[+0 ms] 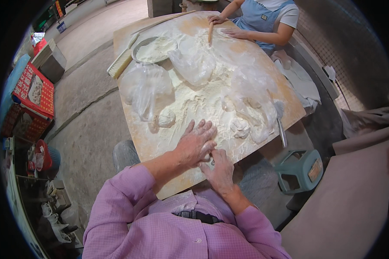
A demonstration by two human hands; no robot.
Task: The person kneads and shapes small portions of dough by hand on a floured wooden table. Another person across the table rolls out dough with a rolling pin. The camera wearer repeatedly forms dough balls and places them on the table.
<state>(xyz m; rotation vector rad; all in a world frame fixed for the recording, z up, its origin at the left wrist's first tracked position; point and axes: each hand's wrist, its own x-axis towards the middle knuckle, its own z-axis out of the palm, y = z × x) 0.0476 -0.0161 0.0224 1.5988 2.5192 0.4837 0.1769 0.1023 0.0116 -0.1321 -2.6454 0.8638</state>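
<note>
On the near part of a floured wooden board [176, 181], my left hand [197, 142] lies palm down with its fingers spread. My right hand [220, 170] meets it at the thumb side, fingers curled. A small white piece, probably dough [206, 158], shows between the hands, mostly hidden by them. Beyond my left fingertips sits a round dough lump [166, 118]; a rougher dough lump [240, 128] is to the right. Loose flour [197, 100] covers the middle. Both hands are dusted white.
Clear plastic bags [147, 87] lie on the board, near a metal bowl of flour [155, 50] and a bristle brush [121, 61]. A metal-bladed tool [281, 129] overhangs the right edge. Across the board, another person's hand holds a rolling pin [210, 34]. A plastic stool [298, 171] stands right.
</note>
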